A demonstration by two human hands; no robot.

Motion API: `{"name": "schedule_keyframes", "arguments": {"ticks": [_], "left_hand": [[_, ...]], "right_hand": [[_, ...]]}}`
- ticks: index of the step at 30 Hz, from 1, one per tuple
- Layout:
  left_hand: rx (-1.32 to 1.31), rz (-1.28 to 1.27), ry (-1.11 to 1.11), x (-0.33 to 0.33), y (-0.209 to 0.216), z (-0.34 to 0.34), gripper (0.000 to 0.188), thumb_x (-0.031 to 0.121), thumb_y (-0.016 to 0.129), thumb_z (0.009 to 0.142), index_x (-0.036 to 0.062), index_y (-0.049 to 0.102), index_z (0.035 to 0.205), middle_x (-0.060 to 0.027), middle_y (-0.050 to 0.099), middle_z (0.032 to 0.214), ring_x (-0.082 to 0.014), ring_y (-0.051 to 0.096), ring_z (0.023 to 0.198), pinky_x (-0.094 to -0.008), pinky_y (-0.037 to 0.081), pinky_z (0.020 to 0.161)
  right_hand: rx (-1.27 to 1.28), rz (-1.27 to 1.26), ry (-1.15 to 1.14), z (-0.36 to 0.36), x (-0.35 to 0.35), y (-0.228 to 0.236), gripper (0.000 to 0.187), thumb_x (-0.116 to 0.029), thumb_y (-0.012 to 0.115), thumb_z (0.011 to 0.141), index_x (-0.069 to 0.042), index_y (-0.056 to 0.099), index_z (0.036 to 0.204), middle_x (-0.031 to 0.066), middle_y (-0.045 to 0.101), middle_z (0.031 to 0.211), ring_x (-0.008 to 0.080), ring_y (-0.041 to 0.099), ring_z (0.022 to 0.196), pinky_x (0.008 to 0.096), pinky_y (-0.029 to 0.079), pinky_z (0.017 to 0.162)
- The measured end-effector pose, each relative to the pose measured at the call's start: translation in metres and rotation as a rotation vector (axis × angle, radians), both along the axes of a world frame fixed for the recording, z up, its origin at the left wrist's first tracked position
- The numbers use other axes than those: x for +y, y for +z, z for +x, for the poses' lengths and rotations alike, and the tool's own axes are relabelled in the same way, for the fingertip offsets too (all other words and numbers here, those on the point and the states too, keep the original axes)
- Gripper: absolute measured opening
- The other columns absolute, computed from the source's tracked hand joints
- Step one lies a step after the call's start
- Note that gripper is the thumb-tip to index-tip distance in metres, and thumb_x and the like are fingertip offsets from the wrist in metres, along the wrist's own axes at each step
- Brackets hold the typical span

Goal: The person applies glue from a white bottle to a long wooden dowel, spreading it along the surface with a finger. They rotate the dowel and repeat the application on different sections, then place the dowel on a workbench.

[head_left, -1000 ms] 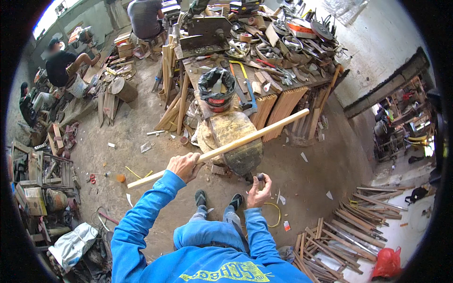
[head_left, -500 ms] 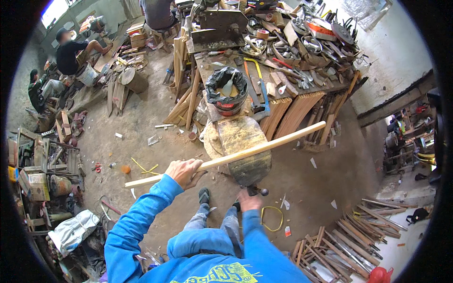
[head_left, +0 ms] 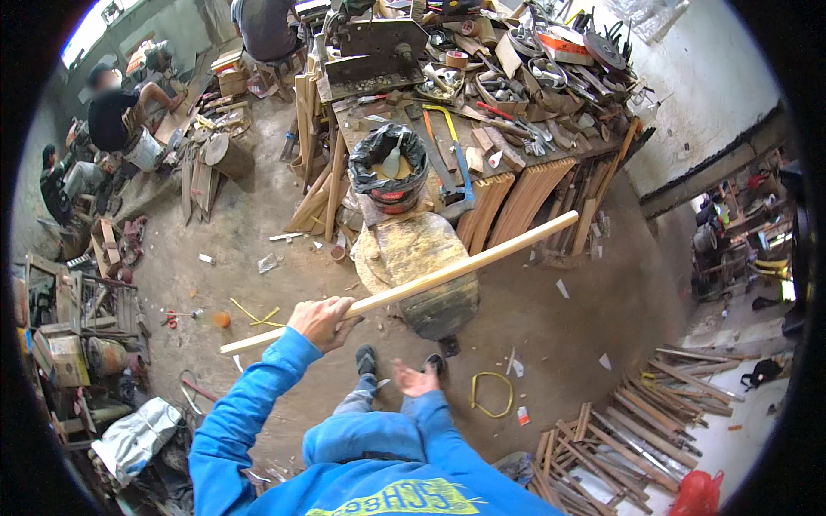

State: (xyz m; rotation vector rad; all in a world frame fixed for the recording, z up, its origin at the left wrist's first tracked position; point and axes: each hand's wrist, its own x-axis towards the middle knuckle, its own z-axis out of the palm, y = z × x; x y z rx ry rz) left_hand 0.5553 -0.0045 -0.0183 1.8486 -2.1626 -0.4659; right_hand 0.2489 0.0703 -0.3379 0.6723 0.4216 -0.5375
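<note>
Left hand (head_left: pixel 320 323) at eight o'clock, wrapped around a long pale wooden stick (head_left: pixel 430 279), stick slanting from eight to two o'clock, right hand (head_left: pixel 416 378) at six, fingers spread, round black-bag-lined bucket (head_left: pixel 366 176) toward twelve

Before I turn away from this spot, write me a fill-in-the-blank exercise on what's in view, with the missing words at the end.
1. The hand gripping the long, pale wooden stick is the person's ____ one.
2. The right hand, its fingers open, holds ____.
3. The bucket is lined with a bag coloured ____.
4. The crumpled plastic bag near the picture's lower right edge is coloured ____.

Missing words: left; nothing; black; red.
</note>
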Motion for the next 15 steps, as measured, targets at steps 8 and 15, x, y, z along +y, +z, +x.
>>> {"name": "schedule_keyframes", "arguments": {"ticks": [8,15], "left_hand": [[-0.021,0.045,-0.020,-0.003,0.002,-0.003,0.023,0.030,0.062,0.088,0.0108,0.058,0.100,-0.0102,0.065,0.084,-0.0325,0.066,0.070,-0.0456,0.051,0.058],[-0.028,0.055,-0.013,-0.002,0.001,-0.003,0.026,0.023,0.064,0.086,0.0118,0.061,0.108,-0.0092,0.067,0.088,-0.0315,0.066,0.071,-0.0419,0.053,0.060]], "right_hand": [[0.760,0.116,-0.211,-0.030,-0.107,-0.086,0.036,-0.035,0.060,0.087,-0.007,0.062,0.109,0.0157,0.066,0.107,0.0302,0.063,0.091,0.0460,0.054,0.076],[0.499,0.082,-0.251,-0.010,-0.078,0.034,0.037,-0.035,0.053,0.089,-0.007,0.063,0.112,0.0143,0.067,0.105,0.0357,0.062,0.097,0.0560,0.053,0.081]]}}
